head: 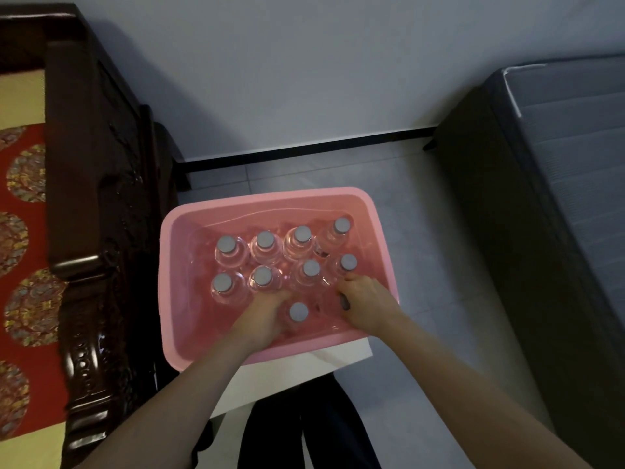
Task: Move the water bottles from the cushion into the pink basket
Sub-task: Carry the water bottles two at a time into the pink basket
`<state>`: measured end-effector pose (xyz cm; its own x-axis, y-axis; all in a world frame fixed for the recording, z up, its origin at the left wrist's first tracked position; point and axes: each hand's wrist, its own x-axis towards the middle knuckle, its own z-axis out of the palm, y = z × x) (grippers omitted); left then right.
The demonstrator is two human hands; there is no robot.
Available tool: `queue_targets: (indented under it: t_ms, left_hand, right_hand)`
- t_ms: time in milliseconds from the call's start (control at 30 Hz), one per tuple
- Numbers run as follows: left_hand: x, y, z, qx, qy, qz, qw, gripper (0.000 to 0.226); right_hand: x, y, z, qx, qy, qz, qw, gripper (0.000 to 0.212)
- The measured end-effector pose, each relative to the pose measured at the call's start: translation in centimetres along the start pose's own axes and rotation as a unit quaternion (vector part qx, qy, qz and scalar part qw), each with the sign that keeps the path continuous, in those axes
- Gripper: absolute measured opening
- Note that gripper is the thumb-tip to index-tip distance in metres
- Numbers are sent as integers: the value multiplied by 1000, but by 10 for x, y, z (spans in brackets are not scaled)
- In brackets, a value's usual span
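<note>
Standing upright: nine water bottles inside pink basket.

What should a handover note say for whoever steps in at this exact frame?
Left hand: inside the pink basket, fingers wrapped on the front bottle, which stands upright.
Right hand: also in the basket, resting by the front-right bottles; whether it grips anything cannot be told.
Done: nine capped bottles stand in the basket, four in the back row, four in the middle row, one in front.
Left: let go of the front bottle. The visible part of the cushion shows no bottles; check the rest.
</note>
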<state>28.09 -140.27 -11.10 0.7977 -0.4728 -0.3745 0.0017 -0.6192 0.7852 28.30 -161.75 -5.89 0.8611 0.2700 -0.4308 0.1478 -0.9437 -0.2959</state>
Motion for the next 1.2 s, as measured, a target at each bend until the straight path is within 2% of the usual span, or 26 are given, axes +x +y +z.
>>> queue_targets:
  t_ms: [133,333,567,700,767,833,967,1200]
  left_hand:
    - [9,-5,6,7,-14,34,999,53]
    - [20,-16,11,18,-22,31,999,52]
    - [10,-7,2,74,-45,14,996,43]
    - [1,-3,-6,97,-23,35,994,45]
    - [1,-1,-6,102,-20,49,993,38]
    - [2,2,-5,95,-18,43,994,25]
    - [5,8,0,53,8,32,998,13]
    - [7,14,10,20,6,58,998,27]
  right_hand:
    - [5,3,7,2,-6,6,1000,15]
    - [8,8,10,30,1,7,1000,8]
    - [2,9,10,64,-3,24,998,30]
    - [2,9,9,76,-9,20,997,46]
    - [3,9,9,80,-20,14,996,53]
    - [5,8,7,74,-29,11,997,46]
    - [4,10,4,51,-36,10,998,27]
    - [-4,10,1,62,-17,23,998,25]
